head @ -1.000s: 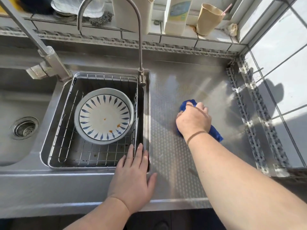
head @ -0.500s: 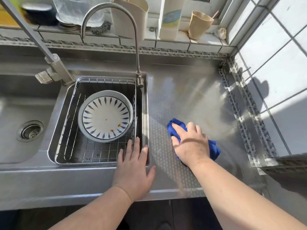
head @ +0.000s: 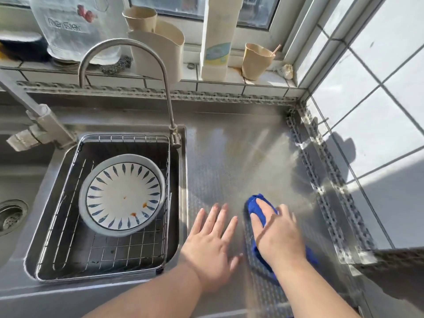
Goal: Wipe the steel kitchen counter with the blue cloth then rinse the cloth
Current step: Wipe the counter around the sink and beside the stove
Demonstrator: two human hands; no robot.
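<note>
Right hand [head: 278,235] pressed flat over our crumpled blue cloth [head: 258,208] on the ribbed steel counter [head: 241,157], left hand [head: 210,244] spread beside it; we risk missing the far sunlit corner.

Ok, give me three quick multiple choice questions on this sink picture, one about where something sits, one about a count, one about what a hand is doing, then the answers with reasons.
1. Where is the patterned plate?
A. on the windowsill
B. in the wire basket in the sink
C. on the counter

2. How many tan cups are on the windowsill?
A. two
B. none
C. five

3. What is the right hand doing?
A. turning the tap
B. lifting the plate
C. pressing the blue cloth on the steel counter

Answers: B, wire mesh surrounds the plate; A, one cup holds a straw and the other cup stands behind a holder; C, cloth shows under its fingers.
</note>
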